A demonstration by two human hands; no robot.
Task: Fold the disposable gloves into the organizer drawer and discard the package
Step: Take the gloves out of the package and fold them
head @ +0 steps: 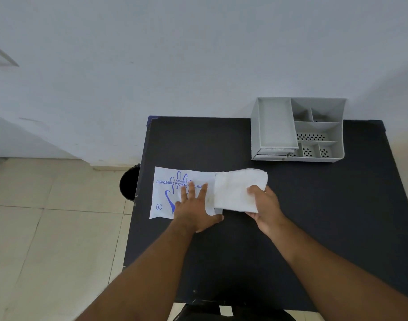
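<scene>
Gripping soft white glove stack (238, 191), glossy flat package (172, 193) alongside.

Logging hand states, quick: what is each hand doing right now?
Left hand: open, pressed flat on the package.
Right hand: closed, gripping the gloves sticking out of the package.

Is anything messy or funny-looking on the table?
Nothing is spilled or broken. The gloves stick halfway out of the package, gripped by the right hand while the left hand presses the package flat. The organizer sits straight.
</scene>
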